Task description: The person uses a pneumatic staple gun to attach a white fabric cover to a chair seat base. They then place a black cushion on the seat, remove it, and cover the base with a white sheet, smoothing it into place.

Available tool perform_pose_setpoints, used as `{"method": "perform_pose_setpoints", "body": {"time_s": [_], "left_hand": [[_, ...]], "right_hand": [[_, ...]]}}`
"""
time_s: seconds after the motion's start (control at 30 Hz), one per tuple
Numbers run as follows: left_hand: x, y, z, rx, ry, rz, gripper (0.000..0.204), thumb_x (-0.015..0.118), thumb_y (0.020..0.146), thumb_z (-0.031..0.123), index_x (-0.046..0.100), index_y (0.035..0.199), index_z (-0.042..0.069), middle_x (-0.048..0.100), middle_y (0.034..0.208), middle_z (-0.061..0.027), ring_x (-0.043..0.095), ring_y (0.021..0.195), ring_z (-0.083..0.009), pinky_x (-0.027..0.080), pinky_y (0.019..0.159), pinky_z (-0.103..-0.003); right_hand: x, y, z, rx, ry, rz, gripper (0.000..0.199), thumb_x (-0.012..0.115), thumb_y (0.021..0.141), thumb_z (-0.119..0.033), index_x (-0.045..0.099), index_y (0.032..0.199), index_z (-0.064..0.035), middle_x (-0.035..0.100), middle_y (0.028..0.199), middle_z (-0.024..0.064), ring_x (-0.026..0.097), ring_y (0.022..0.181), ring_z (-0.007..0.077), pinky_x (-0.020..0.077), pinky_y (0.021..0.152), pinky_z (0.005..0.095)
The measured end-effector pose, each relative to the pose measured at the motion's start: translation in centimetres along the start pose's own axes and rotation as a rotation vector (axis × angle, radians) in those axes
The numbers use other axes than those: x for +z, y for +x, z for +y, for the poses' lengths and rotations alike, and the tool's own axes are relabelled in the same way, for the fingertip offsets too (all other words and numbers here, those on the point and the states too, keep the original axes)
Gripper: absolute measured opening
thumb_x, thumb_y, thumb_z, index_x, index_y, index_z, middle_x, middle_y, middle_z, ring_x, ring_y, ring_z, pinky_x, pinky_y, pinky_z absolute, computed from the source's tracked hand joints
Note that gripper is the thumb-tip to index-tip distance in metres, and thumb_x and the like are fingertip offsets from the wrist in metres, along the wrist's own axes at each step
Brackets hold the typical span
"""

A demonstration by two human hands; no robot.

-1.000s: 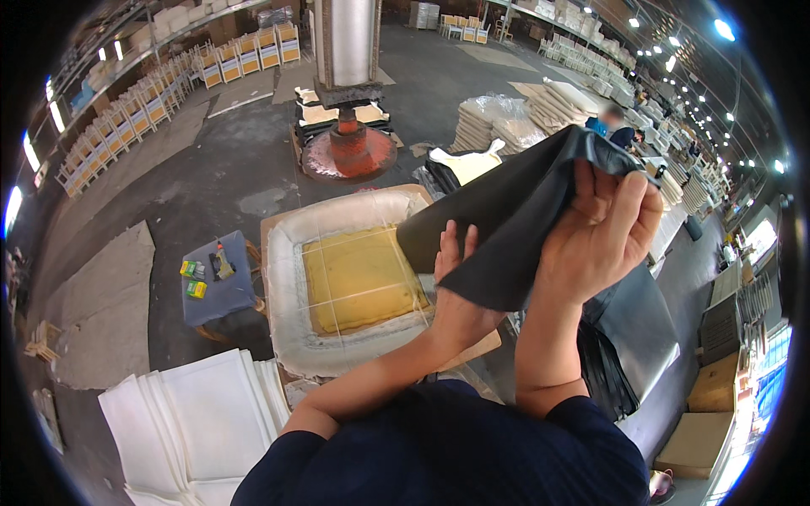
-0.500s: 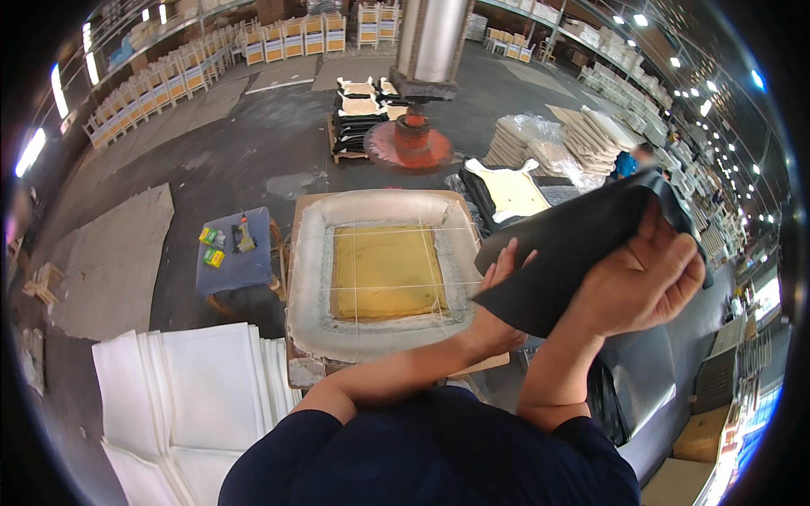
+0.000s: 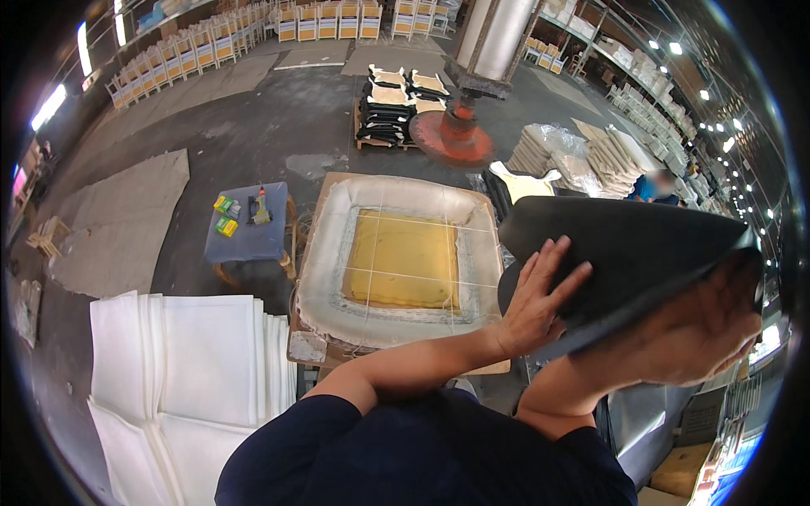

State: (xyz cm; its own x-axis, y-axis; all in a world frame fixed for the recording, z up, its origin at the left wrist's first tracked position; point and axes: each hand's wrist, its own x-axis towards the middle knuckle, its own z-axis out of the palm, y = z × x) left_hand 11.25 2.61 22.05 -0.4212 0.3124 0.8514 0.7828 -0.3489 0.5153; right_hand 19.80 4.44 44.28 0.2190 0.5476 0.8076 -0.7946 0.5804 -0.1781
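A smooth black leather-like sheet [image 3: 624, 244] is held up on the right, curled over along its right end. My left hand [image 3: 540, 299] lies against its near-left part with the fingers spread. At the right end my right hand [image 3: 692, 337] grips the sheet; its fingers are partly in shadow inside the curl and somewhat blurred. To the left of the sheet, a padded frame [image 3: 325, 253] with a thick pale rim surrounds a yellow panel [image 3: 405, 261] crossed by thin white strings. Neither hand touches that frame.
A blue-topped stool [image 3: 245, 240] at the left carries small green-yellow boxes and a tool. White panels [image 3: 207, 354] stand near left. Black-and-cream cushion covers [image 3: 388, 101], a red round base [image 3: 456, 135] and a column [image 3: 498, 42] are beyond. Another person [image 3: 650, 185] is far right.
My left hand has come from behind the sheet's edge onto its visible face, fingers spread. The right hand has moved right and down, opening the sheet wider. The whole view has shifted slightly.
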Motion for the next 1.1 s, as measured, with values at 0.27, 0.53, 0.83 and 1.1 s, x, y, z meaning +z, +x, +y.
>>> {"method": "perform_pose_setpoints", "body": {"time_s": [0.27, 0.53, 0.83, 1.1], "left_hand": [[-17.6, -0.6, 4.1, -0.505, -0.353, -0.443, 0.045, 0.066, 0.094, -0.002, 0.069, 0.138, 0.002, 0.077, 0.122, -0.0216, 0.075, 0.119, -0.0406, 0.057, 0.103, -0.043], [-25.0, -6.7, -6.6, -1.027, -0.054, -0.147, 0.033, 0.061, 0.117, 0.022, 0.069, 0.14, 0.0, 0.081, 0.119, -0.0121, 0.073, 0.111, -0.0191, 0.056, 0.1, -0.039], [-26.7, -5.9, -12.2, -0.904, 0.421, -0.197, 0.04, 0.061, 0.099, 0.005, 0.072, 0.137, 0.009, 0.08, 0.111, -0.0209, 0.077, 0.098, -0.0406, 0.061, 0.084, -0.047], [-18.2, -4.8, -7.0, -0.827, 0.228, -0.404, 0.045, 0.071, 0.093, 0.009, 0.072, 0.138, 0.012, 0.079, 0.113, -0.024, 0.077, 0.109, -0.0449, 0.061, 0.092, -0.052]], "right_hand": [[-6.5, 1.6, -0.3, 0.204, -0.288, 0.018, 0.039, 0.058, 0.118, -0.028, 0.069, 0.118, 0.0101, 0.077, 0.12, 0.0261, 0.076, 0.114, 0.0231, 0.0608, 0.099, 0.0311], [-13.3, -13.8, 20.1, 0.684, -0.331, -0.122, 0.011, 0.069, 0.113, -0.013, 0.065, 0.108, -0.005, 0.067, 0.092, 0.0033, 0.07, 0.08, 0.0144, 0.0634, 0.082, 0.033], [-11.9, -23.5, 32.8, 1.002, -0.308, 0.014, 0.015, 0.072, 0.113, -0.023, 0.066, 0.103, -0.0128, 0.058, 0.086, -0.0079, 0.051, 0.076, 0.0036, 0.0429, 0.069, 0.0227], [-17.9, -18.1, 36.5, 0.937, -0.514, 0.027, 0.021, 0.073, 0.109, -0.023, 0.076, 0.109, -0.002, 0.072, 0.099, 0.0005, 0.065, 0.089, 0.011, 0.0542, 0.081, 0.0292]]}}
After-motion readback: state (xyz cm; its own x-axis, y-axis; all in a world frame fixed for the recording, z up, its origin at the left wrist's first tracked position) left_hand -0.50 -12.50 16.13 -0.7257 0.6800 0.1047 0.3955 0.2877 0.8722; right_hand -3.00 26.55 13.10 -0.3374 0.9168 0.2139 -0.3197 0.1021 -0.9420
